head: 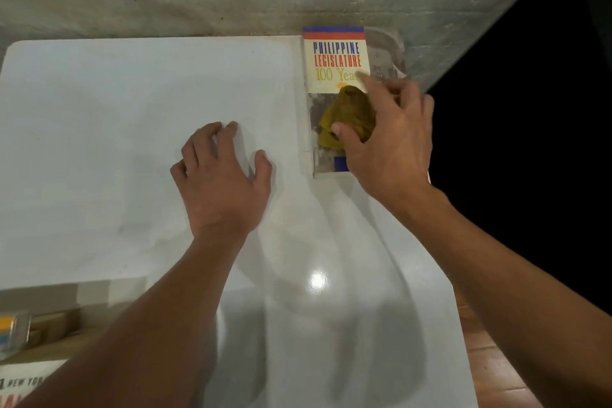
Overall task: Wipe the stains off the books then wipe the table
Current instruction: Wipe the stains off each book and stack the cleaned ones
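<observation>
On the white table (99, 142), our left hand (222, 182) rests palm down left of the book (334, 69), fingers spread and slightly bent, holding nothing. Our right hand (390, 142) pinches an olive cloth (351, 116) against the book's cover at the table's far right corner.

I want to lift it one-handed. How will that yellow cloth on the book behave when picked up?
The yellow cloth is bunched into soft folds under the right hand, so it will probably droop and not keep its shape. It looks thin, likely light. It probably will not roll off the book.
</observation>
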Motion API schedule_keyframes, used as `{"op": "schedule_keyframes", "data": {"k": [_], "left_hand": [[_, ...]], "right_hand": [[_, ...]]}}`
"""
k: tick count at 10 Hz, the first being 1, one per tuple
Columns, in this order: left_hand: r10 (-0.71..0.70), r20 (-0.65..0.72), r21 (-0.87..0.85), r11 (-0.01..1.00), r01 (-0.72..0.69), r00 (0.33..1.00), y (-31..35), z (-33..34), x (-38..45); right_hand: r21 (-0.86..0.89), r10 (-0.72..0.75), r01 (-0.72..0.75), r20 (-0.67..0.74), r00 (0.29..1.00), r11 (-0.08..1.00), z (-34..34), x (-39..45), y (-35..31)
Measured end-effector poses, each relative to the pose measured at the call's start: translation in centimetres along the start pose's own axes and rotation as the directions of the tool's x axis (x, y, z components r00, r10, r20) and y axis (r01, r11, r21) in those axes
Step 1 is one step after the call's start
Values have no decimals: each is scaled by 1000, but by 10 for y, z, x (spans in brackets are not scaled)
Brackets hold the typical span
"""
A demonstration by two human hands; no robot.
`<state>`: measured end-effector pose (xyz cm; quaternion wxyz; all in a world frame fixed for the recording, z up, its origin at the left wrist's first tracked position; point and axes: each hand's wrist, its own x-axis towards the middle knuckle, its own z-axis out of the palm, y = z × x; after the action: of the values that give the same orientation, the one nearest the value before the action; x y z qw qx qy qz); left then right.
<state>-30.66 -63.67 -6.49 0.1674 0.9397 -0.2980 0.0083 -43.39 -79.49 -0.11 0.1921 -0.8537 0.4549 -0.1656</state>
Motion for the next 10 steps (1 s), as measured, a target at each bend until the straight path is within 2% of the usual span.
{"op": "schedule_keyframes", "data": {"k": [1, 3, 6, 7, 9, 10], "left_hand": [[-3, 3, 0, 1000, 3, 1000, 0, 0, 0], [-1, 10, -1, 1000, 1, 1000, 0, 0, 0], [1, 9, 14, 1000, -1, 1000, 2, 0, 0], [-2, 4, 13, 1000, 2, 1000, 2, 0, 0], [-8, 13, 2, 1000, 8, 1000, 3, -1, 0], [-4, 11, 4, 1000, 4, 1000, 2, -1, 1]], "right_hand": [[-14, 120, -120, 77, 990, 993, 3, 4, -2], [21, -25, 23, 121, 992, 1000, -3, -1, 7], [-6, 104, -104, 37, 994, 995, -8, 30, 35], [-17, 110, -110, 7, 994, 994, -5, 48, 35], [75, 63, -63, 7, 998, 995, 7, 71, 32], [127, 23, -31, 65, 998, 991, 6, 60, 30]]}}
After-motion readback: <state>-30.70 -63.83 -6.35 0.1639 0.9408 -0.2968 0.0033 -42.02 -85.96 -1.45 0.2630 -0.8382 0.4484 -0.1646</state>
